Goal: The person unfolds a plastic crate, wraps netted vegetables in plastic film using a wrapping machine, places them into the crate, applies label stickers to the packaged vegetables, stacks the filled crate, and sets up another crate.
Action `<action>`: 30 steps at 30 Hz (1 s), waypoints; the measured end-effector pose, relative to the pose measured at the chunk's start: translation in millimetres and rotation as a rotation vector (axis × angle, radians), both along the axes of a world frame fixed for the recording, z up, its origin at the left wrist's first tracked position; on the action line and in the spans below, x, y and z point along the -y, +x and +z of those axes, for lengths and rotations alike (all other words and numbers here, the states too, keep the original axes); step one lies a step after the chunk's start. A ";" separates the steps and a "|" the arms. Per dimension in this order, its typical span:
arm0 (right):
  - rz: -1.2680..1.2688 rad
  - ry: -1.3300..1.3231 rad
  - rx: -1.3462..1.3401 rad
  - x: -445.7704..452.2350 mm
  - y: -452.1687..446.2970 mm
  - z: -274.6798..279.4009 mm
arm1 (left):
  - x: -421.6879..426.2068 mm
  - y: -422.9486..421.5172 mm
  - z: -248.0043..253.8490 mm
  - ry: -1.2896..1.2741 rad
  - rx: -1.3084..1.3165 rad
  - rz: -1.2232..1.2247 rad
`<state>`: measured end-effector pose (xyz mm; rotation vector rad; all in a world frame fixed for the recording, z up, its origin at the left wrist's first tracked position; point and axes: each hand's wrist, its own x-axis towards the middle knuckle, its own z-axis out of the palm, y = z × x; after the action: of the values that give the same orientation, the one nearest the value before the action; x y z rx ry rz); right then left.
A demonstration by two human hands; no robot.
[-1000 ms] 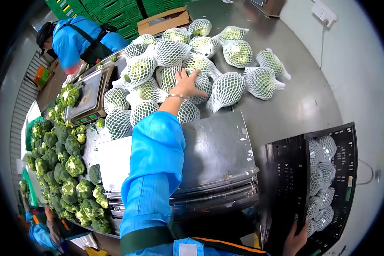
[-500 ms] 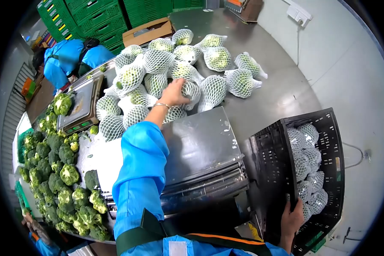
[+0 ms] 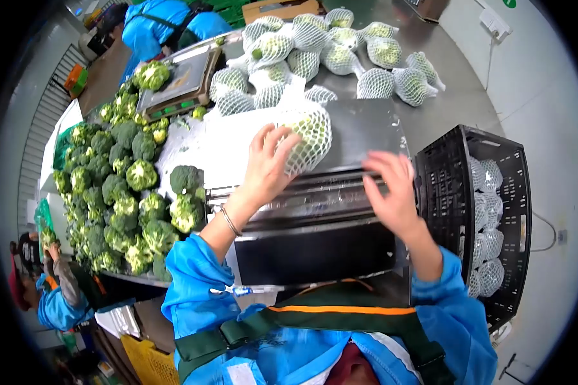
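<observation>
A head of broccoli in a white foam net (image 3: 311, 140) is above the metal work surface in front of me. My left hand (image 3: 268, 165) holds it from its left side, fingers curled against the net. To its right, my right hand (image 3: 392, 189) is open, fingers spread and a little blurred, with nothing in it. Below both hands run the rollers (image 3: 302, 200) of a bench machine, with a dark plate (image 3: 315, 253) at its front. Beyond the machine lies a pile of more netted broccoli heads (image 3: 305, 64).
Bare broccoli heads (image 3: 125, 192) crowd the left of the table, beside a scale (image 3: 181, 83) with one head on it. At right stands a tilted black crate (image 3: 443, 186) of netted heads. Co-workers in blue (image 3: 157, 29) are at the far left and lower left.
My left hand has brought a netted broccoli head from the pile back towards me over the machine. My right hand has left the crate and come in beside it. The view has shifted.
</observation>
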<state>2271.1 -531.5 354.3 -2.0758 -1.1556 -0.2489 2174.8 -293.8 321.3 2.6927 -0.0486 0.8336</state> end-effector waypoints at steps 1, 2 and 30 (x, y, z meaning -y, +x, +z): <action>-0.043 -0.038 0.064 -6.3 6.6 -3.0 | 3.6 -15.0 14.1 -0.028 -0.001 0.014; -0.082 -0.081 0.131 -4.3 9.8 -8.2 | 6.7 -31.3 32.1 -0.060 -0.002 0.030; 0.566 -0.164 -0.571 -129.2 94.4 -64.6 | -108.8 -27.1 -35.9 -0.105 -0.183 -0.285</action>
<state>2365.5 -402.4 289.7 -1.6852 -1.3521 0.6821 2147.7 -185.0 285.4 2.5690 -0.3284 0.4893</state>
